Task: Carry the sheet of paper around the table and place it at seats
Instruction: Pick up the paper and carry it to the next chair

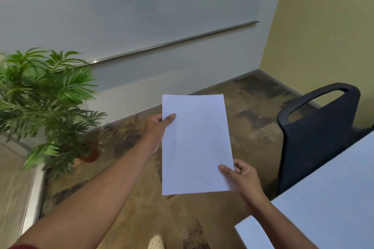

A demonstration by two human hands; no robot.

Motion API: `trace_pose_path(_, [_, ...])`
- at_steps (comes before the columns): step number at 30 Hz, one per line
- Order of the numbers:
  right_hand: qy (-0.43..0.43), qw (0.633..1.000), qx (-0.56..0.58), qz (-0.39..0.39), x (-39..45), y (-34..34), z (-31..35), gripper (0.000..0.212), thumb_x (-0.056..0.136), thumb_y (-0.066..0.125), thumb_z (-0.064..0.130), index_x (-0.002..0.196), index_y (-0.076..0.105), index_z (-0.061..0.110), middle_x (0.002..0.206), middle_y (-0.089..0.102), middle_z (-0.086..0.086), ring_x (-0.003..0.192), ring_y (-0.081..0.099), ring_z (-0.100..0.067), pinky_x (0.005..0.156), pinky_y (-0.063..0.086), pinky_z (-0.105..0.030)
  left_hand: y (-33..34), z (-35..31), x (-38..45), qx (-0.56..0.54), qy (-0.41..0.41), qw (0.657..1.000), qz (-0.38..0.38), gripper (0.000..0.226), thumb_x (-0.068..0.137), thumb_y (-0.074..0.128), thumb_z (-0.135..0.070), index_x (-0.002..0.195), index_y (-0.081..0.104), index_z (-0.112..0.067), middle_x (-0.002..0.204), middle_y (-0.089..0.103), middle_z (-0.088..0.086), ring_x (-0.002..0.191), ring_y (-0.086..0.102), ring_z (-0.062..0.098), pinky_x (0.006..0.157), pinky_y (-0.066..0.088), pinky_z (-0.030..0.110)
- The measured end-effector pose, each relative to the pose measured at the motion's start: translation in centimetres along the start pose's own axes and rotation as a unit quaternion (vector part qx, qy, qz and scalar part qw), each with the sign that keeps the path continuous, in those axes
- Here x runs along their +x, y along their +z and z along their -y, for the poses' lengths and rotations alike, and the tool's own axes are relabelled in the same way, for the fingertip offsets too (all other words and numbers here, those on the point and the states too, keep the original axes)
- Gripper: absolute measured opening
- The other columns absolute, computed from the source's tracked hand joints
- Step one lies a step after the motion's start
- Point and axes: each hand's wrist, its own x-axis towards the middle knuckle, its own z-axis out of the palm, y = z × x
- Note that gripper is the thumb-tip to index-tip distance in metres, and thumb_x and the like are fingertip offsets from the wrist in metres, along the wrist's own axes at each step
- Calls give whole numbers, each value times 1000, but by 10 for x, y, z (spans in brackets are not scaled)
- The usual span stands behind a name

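Note:
A blank white sheet of paper [195, 143] is held flat in the air over the patterned carpet, in the middle of the view. My left hand [156, 127] pinches its left edge near the top, thumb on the upper face. My right hand [241, 176] pinches the right edge near the bottom corner, thumb on top and the other fingers curled beneath. The white table [323, 208] lies at the lower right, with its corner just below my right wrist. A dark blue office chair [317, 137] stands pushed in at the table's far side.
A potted green palm [46, 103] stands at the left by a glass partition. A whiteboard with a metal tray [172, 43] covers the wall ahead, and a yellow wall [323, 26] closes the right. Open carpet [141, 208] runs between plant and table. A shoe tip [156, 241] shows at the bottom.

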Motion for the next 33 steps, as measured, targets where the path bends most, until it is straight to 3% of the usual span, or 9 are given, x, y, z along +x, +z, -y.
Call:
trace_pose_path(3, [-4,999,6,-35,32,8,4,20,94,81,18,111,76,8,105,85,-6,93,83,-29,88,67,-50,13,0,50,6,-1,999,41,25,100,78,-25,114,80,-5,111,84,11,105,81,35,99,63,53])
trace_pose_path(6, [-6,996,28,-81,64,20,8,22,92,83,15,111,76,5,106,85,-10,98,81,-37,94,64,-58,31,-7,102,11,14,997,77,24,101,78,-23,113,81,-3,108,84,11,104,80,38,95,64,50])
trace_pose_path(9, [-5,989,55,-140,89,39,17,19,92,81,9,109,76,2,104,84,-14,101,79,-42,93,64,-54,49,-16,153,12,7,992,126,25,100,78,-26,111,81,-3,106,84,11,102,80,40,91,65,50])
trace_pose_path(13, [-11,973,76,-220,112,62,44,15,92,80,7,105,76,0,101,84,-16,91,82,-34,82,64,-43,72,-40,212,24,-7,980,198,31,98,81,-33,106,80,-4,104,84,14,100,79,44,94,63,59])
trace_pose_path(19, [-33,946,101,-305,129,89,85,21,92,81,15,111,76,7,102,86,-6,93,82,-29,90,66,-53,131,-85,269,18,18,951,307,51,86,88,-37,104,74,9,105,81,25,86,76,38,87,63,63])
trace_pose_path(21, [-39,930,117,-347,129,86,96,20,93,80,14,111,75,6,100,86,-5,88,83,-25,84,68,-47,162,-92,276,16,14,935,353,58,80,87,-41,101,72,10,103,80,27,84,75,37,86,62,65])
trace_pose_path(25, [-61,890,138,-429,139,67,119,14,93,80,13,106,76,10,94,86,0,84,82,-19,71,65,-28,236,-110,287,14,30,900,435,57,79,85,-39,96,69,13,89,78,17,78,71,31,78,58,50])
trace_pose_path(30, [-72,839,158,-515,160,27,134,20,88,85,17,106,79,15,95,86,-1,87,83,-24,89,64,-46,337,-120,294,31,51,858,509,52,80,84,-39,95,73,10,91,78,21,77,71,31,75,57,47])
trace_pose_path(33, [-82,808,173,-557,174,-1,140,17,87,85,13,103,79,12,94,86,-3,87,83,-26,89,64,-47,393,-124,297,53,62,834,545,42,84,86,-37,94,78,3,99,81,25,77,73,30,76,58,46])
